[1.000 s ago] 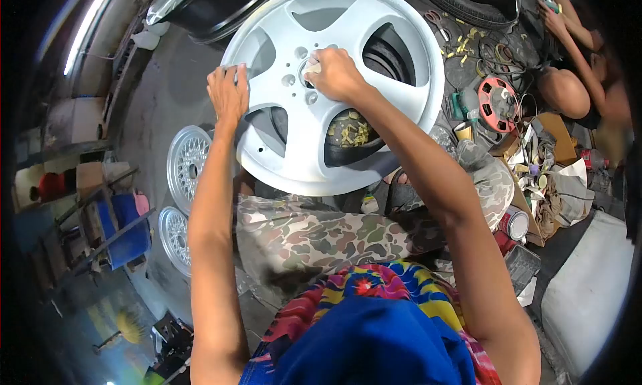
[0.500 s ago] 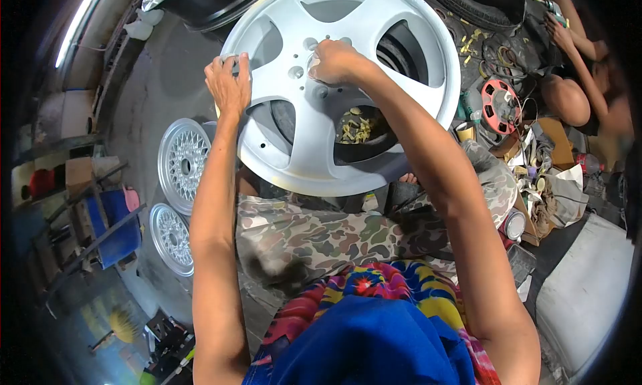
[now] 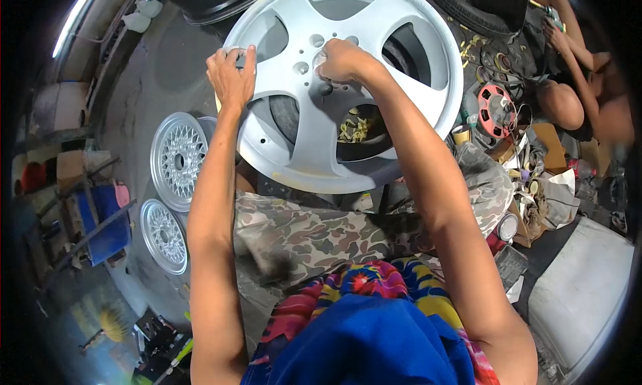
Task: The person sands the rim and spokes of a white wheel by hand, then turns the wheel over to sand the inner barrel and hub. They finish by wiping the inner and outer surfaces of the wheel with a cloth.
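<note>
A large pale grey wheel rim [image 3: 313, 127] with wide spokes lies in front of me, above my camouflage-clad legs. My left hand [image 3: 232, 76] is at its left edge, fingers apart and curved over the rim's lip. Near the hub, my right hand [image 3: 339, 61] is closed, its fingertips pressed down beside the bolt holes. Whatever it may hold is hidden under the fingers. Yellow scraps [image 3: 354, 128] show through an opening between the spokes.
Two silver mesh wheels [image 3: 179, 162] rest on the left. A tyre [image 3: 461, 7] is at the upper right, near a co-worker's arms [image 3: 575, 64]. Below these are a red reel [image 3: 496, 111] and a cluttered cardboard box [image 3: 550, 148]. A pale panel [image 3: 582, 285] lies lower right.
The view has shifted slightly. My right hand has moved a little over the hub area, uncovering more of one bolt hole. My left hand remains at the rim's edge.
</note>
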Demonstrator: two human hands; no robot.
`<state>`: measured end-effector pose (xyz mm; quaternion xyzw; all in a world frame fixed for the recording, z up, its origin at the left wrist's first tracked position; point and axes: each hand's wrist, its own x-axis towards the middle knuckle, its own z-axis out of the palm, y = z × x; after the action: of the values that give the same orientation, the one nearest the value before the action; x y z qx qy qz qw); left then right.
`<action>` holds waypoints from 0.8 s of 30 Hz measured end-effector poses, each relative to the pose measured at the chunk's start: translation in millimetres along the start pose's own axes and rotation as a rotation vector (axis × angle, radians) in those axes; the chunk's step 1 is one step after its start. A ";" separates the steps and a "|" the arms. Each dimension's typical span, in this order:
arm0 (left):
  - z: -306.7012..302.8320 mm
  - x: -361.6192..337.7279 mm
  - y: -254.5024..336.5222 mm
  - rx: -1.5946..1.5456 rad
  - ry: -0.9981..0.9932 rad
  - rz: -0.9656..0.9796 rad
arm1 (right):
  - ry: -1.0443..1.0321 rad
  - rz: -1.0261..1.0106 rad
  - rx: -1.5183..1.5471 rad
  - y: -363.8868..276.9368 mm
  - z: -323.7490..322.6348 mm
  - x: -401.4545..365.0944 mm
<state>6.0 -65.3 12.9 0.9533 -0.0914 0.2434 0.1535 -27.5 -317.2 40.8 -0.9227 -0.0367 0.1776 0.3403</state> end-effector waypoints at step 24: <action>4.0 3.6 -1.6 0.004 0.040 0.018 | 0.710 0.032 0.787 -9.3 23.5 -13.2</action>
<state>11.2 -65.5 10.9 0.9477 -0.0963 0.2641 0.1513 -47.6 -298.1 34.1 -0.7289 0.1643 -0.1405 0.6496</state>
